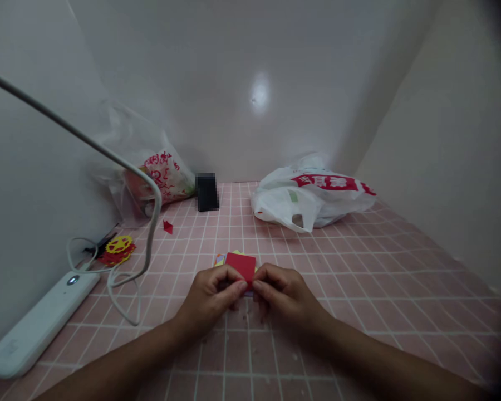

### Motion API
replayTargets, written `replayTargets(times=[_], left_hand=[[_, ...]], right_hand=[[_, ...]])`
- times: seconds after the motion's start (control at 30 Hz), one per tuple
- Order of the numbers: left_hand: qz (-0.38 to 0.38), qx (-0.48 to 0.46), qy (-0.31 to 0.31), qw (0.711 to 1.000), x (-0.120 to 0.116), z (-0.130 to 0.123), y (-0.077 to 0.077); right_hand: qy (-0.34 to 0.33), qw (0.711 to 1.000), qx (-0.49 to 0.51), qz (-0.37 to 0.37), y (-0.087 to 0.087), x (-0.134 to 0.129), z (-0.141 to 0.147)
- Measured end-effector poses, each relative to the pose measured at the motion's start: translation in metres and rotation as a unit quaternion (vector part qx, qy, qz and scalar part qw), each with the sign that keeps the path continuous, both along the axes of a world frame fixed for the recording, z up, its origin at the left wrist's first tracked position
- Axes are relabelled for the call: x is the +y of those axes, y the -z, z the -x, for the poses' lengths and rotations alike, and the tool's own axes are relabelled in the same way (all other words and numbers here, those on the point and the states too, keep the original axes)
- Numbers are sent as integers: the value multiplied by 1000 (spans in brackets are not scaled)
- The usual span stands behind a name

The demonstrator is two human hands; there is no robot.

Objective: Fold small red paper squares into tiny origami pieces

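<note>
A small red sheet of paper (241, 265) is held up between my two hands at the middle of the view. My left hand (217, 288) pinches its lower edge between thumb and forefinger. On the other side, my right hand (281, 289) pinches the lower right corner in the same way, the two thumb tips almost touching. Behind the sheet, partly hidden by it, several coloured papers (219, 259) in orange, yellow and lilac lie on the table. The lower fingers of both hands are curled and partly hidden.
The tabletop (200, 356) has a pink grid pattern. At left lie a white power bank (42, 323), a looping cable (151, 234), yellow and red paper cut-outs (119, 245) and a red scrap (167, 226). Behind stand a printed plastic bag (162, 178), a dark box (207, 192) and a white bag (313, 195).
</note>
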State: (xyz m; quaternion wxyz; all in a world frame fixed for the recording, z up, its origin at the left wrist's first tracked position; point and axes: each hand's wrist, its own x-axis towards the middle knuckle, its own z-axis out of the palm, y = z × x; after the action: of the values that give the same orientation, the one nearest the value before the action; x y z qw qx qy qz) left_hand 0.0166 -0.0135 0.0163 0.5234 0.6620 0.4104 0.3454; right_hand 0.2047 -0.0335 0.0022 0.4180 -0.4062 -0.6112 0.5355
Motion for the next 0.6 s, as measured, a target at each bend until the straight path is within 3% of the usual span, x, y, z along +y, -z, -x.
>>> replayTargets(times=[0.1,0.3,0.6], left_hand=[[104,-47,22,993,1,-2,2],[164,-56,53,983,4,-2,12],[163,-36,62,984,3,-3,9]], right_hand=[[-2,1000,-16,21,0,1,1],[15,999,-38,4,-1,2,0],[26,999,-42,4,-2,1,1]])
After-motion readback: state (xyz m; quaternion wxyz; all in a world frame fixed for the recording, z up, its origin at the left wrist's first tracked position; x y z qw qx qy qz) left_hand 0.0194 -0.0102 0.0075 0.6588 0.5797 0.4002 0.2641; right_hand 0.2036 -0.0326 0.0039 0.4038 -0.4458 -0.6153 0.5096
